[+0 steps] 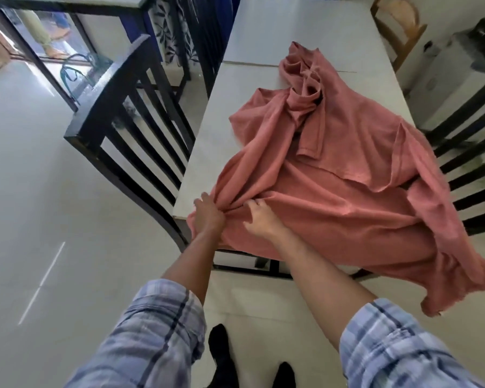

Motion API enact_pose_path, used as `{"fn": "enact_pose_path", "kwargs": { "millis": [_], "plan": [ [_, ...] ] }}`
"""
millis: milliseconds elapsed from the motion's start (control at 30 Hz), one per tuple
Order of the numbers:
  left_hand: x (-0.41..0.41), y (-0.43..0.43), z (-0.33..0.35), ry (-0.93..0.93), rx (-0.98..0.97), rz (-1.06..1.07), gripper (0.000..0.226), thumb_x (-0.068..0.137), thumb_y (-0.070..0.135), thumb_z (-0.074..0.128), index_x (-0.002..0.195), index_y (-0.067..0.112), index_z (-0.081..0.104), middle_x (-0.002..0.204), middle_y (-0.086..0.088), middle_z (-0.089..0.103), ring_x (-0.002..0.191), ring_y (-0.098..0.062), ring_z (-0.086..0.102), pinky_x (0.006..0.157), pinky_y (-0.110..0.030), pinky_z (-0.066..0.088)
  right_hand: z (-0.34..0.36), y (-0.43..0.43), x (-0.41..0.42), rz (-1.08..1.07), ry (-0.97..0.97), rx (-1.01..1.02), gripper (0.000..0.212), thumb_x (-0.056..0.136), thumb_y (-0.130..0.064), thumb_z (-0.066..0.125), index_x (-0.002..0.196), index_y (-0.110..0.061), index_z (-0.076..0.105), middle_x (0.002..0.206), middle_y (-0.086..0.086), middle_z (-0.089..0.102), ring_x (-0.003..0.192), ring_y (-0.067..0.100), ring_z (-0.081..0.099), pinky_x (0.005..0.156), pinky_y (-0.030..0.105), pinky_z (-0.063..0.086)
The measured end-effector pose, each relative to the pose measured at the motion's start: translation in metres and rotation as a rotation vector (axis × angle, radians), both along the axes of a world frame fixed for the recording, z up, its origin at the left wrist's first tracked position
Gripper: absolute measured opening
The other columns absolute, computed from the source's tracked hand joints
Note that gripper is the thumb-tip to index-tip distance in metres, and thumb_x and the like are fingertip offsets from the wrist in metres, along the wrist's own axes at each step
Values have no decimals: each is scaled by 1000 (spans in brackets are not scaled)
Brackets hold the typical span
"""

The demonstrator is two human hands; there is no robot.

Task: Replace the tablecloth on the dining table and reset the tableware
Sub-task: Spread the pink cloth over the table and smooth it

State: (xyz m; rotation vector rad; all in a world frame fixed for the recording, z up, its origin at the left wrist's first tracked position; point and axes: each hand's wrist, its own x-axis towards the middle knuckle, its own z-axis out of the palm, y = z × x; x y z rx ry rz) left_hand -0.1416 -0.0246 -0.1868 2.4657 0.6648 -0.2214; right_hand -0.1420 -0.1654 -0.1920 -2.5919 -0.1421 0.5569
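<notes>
While the person stands at the near short end of the white bench (263, 32), the head view looks down on a salmon-pink tablecloth (347, 169) lying crumpled over the near half of its top. The tablecloth is not spread. It is twisted into a rope-like bunch toward the middle of the bench, folded over itself in the centre, and spills off the near right corner to hang toward the pale floor (53, 191).

Both hands meet at the near left corner of the bench, just beside each other. The left hand (209, 217) has its fingers closed round a gathered fistful of fabric right at the corner. The right hand (259, 219) has its fingers curled into a fold beside it. Creases fan out from that grip, so the hold looks meant to find or pull an edge and draw the tablecloth toward this corner.

The far half of the bench is bare, which leaves room to shake the fabric forward. The sides are tighter. A dark slatted chair (129, 116) stands close against the left edge, and a second dark chair (471, 169) sits at the right edge, where the overhanging fabric lies next to it and could catch. A pale wooden chair (398, 26) stands at the far right. No tableware shows in this view.
</notes>
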Motion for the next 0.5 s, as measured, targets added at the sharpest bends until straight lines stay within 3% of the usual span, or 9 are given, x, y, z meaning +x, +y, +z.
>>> {"fn": "enact_pose_path", "kwargs": {
  "millis": [67, 133, 200, 267, 367, 433, 500],
  "plan": [
    [12, 18, -4, -7, -48, -58, 19, 83, 7, 49, 101, 8, 54, 110, -17, 58, 100, -35, 58, 73, -34, 42, -5, 13, 2, -22, 23, -67, 58, 84, -29, 62, 137, -20, 40, 138, 11, 35, 131, 31, 36, 104, 53, 37],
    [19, 47, 1, -40, -128, -44, 3, 82, 9, 55, 85, 8, 54, 95, -16, 61, 93, -32, 58, 67, -30, 36, -9, 13, 4, -91, 11, -154, 58, 85, -30, 60, 138, -22, 38, 141, 6, 32, 132, 28, 32, 100, 57, 36],
    [19, 89, 7, -124, -162, 112, 11, 83, 15, 62, 79, 8, 54, 87, -15, 59, 91, -30, 59, 66, -30, 36, -9, 6, 7, -157, -10, -240, 57, 86, -34, 59, 138, -22, 37, 143, 4, 31, 133, 26, 31, 99, 56, 36],
    [16, 128, 4, -199, -153, 327, 10, 84, 9, 59, 91, 2, 59, 96, -20, 61, 99, -36, 58, 76, -37, 41, -7, 2, 12, -226, -24, -303, 57, 85, -37, 58, 137, -23, 39, 144, 7, 32, 133, 27, 31, 101, 57, 34],
    [15, 149, -2, -169, -93, 488, 45, 84, 0, 47, 129, -1, 43, 134, -25, 39, 115, -45, 47, 95, -46, 41, -8, 4, 8, -216, -66, -393, 63, 83, -45, 60, 139, -29, 37, 150, 8, 23, 136, 29, 26, 106, 59, 27],
    [20, 134, 2, -183, 4, 360, 58, 85, 4, 48, 140, 6, 31, 145, -20, 25, 123, -43, 39, 99, -52, 39, -12, 4, 2, -198, -69, -380, 64, 85, -48, 57, 143, -33, 33, 153, 7, 18, 138, 29, 21, 108, 60, 25],
    [21, 101, 5, -282, 114, 63, 57, 84, 7, 48, 139, 11, 33, 145, -14, 28, 125, -35, 37, 99, -50, 40, -15, -3, -3, -169, -55, -356, 65, 86, -50, 53, 145, -35, 29, 155, 5, 15, 141, 28, 18, 108, 59, 25]
  ]
}}
